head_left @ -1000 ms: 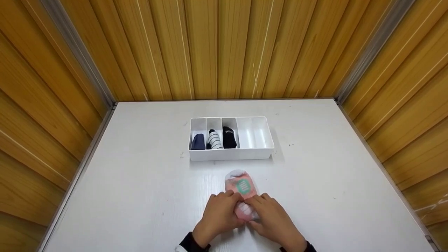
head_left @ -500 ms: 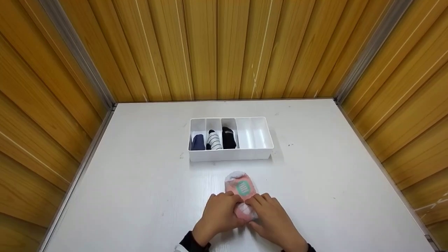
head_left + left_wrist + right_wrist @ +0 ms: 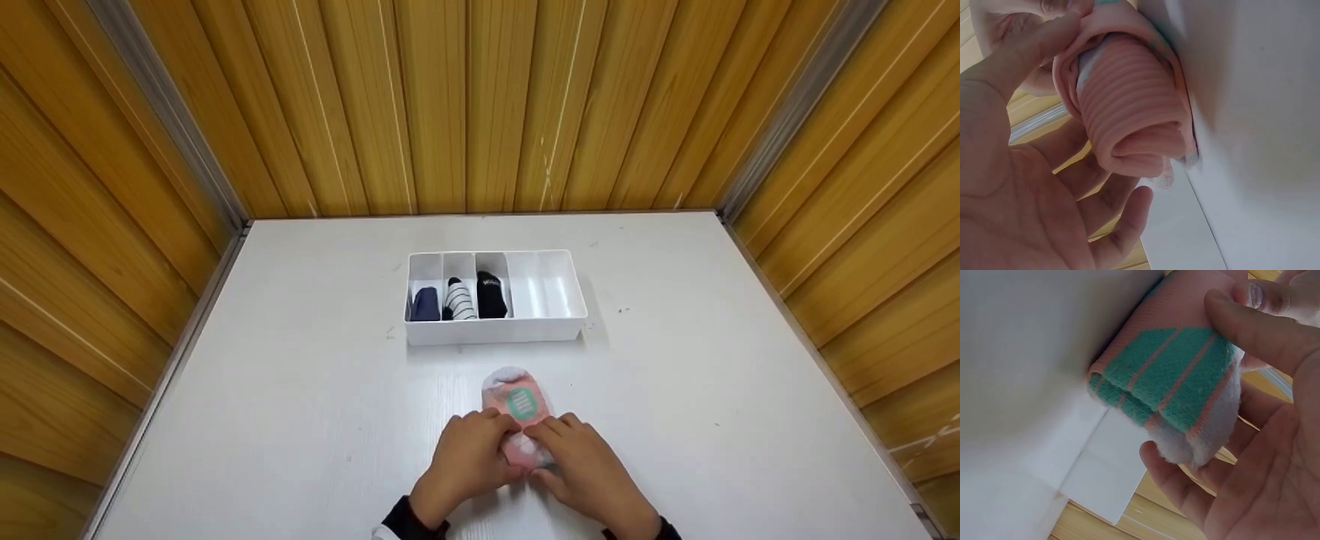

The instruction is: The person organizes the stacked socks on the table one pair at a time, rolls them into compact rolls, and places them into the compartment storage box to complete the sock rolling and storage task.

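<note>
A folded pair of pink socks (image 3: 523, 402) with a green patch and whitish end lies near the table's front, between both hands. My left hand (image 3: 471, 456) grips its left side, thumb toward the near end. In the left wrist view a ribbed pink roll (image 3: 1131, 109) sits inside the sock's opening. My right hand (image 3: 589, 466) holds the opposite side. Green stripes and fuzzy whitish ends show on the folded layers (image 3: 1168, 377) in the right wrist view, with the right thumb (image 3: 1258, 329) pressed on the fabric.
Beyond the hands stands a white divided box (image 3: 495, 331). It holds a navy sock roll (image 3: 425, 304), a white striped one (image 3: 460, 300) and a black one (image 3: 491, 295) in its left compartments. Wood-patterned panels (image 3: 480, 105) enclose the white table (image 3: 300, 360) at the back and sides.
</note>
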{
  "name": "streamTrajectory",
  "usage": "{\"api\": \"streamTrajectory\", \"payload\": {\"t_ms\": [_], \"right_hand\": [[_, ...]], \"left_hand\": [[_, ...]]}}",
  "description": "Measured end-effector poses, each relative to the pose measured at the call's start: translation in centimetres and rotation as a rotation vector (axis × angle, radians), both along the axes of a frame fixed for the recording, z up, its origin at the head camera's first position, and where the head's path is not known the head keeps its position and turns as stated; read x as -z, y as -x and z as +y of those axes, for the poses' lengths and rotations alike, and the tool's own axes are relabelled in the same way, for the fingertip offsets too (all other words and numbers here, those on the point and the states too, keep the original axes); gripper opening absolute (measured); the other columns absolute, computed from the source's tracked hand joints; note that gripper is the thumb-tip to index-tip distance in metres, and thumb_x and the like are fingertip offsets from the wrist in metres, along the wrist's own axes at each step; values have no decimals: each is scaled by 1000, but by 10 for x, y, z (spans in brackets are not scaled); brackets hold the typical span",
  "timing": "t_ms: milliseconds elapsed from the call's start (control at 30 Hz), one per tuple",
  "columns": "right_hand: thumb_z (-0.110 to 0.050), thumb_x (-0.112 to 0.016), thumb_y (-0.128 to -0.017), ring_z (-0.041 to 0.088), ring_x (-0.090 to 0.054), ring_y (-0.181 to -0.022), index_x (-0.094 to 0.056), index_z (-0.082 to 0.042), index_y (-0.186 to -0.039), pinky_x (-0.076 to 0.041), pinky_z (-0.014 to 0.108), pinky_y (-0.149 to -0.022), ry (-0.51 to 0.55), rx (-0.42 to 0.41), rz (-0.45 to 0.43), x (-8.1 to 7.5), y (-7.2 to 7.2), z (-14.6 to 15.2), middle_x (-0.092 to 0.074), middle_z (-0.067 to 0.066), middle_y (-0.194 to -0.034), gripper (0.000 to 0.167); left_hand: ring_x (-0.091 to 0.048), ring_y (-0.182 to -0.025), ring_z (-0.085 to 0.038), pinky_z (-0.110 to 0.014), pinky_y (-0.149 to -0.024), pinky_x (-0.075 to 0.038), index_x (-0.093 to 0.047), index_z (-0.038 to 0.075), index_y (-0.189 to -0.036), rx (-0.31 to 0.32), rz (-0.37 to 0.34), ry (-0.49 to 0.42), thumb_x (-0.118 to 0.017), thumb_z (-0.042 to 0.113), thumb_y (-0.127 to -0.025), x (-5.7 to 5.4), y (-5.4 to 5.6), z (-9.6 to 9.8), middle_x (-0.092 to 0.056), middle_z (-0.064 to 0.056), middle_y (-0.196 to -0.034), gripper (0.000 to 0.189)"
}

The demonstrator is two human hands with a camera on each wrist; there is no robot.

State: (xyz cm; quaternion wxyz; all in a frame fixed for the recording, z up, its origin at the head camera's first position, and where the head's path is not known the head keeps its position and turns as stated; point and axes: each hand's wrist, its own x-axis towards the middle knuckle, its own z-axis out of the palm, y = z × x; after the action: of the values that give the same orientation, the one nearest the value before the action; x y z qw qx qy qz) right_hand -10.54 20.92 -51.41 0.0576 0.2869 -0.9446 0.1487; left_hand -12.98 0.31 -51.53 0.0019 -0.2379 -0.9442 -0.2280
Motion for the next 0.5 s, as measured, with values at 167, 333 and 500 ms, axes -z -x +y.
{"api": "streamTrajectory", "payload": {"t_ms": [167,333,500], "right_hand": [[-33,-84,-81,15,-56,-107,-61,-21,-129,-50,37,-84,-17,19,-31,2,0,-1,-64,-8,-127,55],[-36,-86,-78,16,-56,-109,-59,-21,-128,-50,38,-84,-24,28,0,5,-1,-1,-61,-8,-127,58],[-35,-87,-76,15,-55,-107,-59,-20,-125,-49,34,-81,-29,9,54,6,-1,0,-60,-8,-124,59]], "left_hand": [[-66,-80,-14,-36,-66,-47,-77,23,-105,7,-4,5,-88,46,-70,-1,1,0,-74,6,-93,44],[-64,-79,-12,-35,-66,-47,-77,24,-105,11,-15,-2,-86,50,-71,1,2,0,-73,7,-92,44],[-63,-78,-10,-34,-65,-45,-78,24,-104,16,-43,-28,-85,51,-72,1,4,-1,-71,8,-89,42]]}}
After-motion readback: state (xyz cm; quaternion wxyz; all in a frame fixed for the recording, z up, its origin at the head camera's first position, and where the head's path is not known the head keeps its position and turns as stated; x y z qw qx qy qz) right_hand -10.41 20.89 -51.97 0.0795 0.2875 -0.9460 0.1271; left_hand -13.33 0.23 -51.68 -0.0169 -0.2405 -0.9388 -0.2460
